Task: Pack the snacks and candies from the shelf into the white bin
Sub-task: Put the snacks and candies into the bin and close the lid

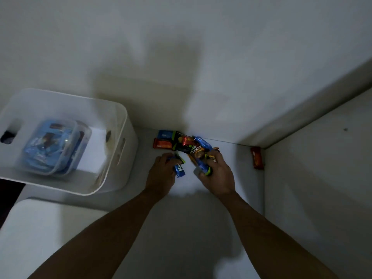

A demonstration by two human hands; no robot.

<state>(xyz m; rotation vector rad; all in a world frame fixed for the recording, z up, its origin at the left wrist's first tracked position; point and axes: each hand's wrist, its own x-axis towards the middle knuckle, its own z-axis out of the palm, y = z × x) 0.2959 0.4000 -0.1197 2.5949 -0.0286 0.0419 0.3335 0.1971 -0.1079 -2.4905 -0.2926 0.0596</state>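
Observation:
A white bin [120, 125] stands at the left of the shelf; inside it lies a clear box of blue-wrapped snacks [52, 146]. A heap of small snack packets [185, 142] lies against the back wall. My left hand [161, 174] grips a blue and green packet [179, 168]. My right hand [218, 174] holds a bunch of packets [203, 160], blue, orange and green. A red packet [257, 158] lies alone in the far right corner.
The white shelf floor [181, 228] runs toward me between my forearms. A side wall [312, 178] closes the right. A pale rounded surface [40, 228] sits at the lower left, below the bin.

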